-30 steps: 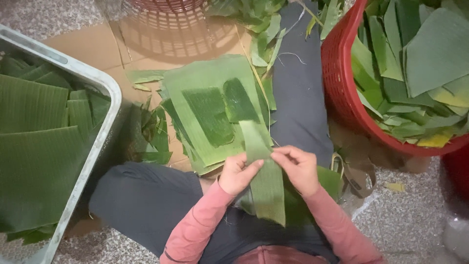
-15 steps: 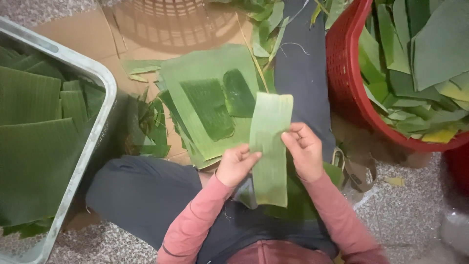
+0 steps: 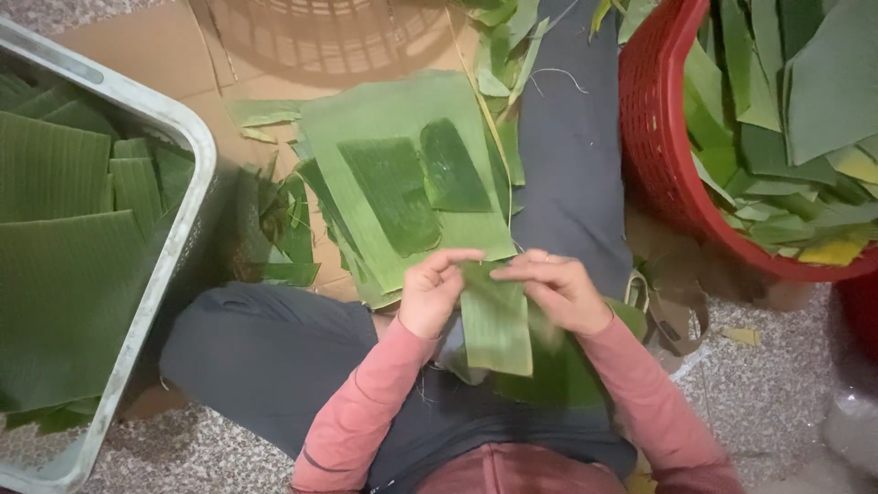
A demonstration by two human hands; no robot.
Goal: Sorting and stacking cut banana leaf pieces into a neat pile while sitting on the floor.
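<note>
My left hand [image 3: 433,290] and my right hand [image 3: 556,288] both grip the top edge of a light green leaf strip [image 3: 497,327] held over my lap. The strip hangs down towards my body. Just beyond my hands lies a stack of large light green leaves [image 3: 393,174] on the cardboard, with two smaller dark green leaf pieces [image 3: 393,194] on top. More leaf pieces lie in my lap under the strip.
A grey plastic tub [image 3: 174,256] at the left holds flat stacked leaves. A red basket [image 3: 663,165] at the right is full of cut leaves. A pink basket [image 3: 320,37] stands at the top. Leaf scraps [image 3: 279,233] lie on the cardboard.
The long leaf strip that stood up between my hands now reaches only from my fingers down into my lap. My hands have come closer together at its top edge.
</note>
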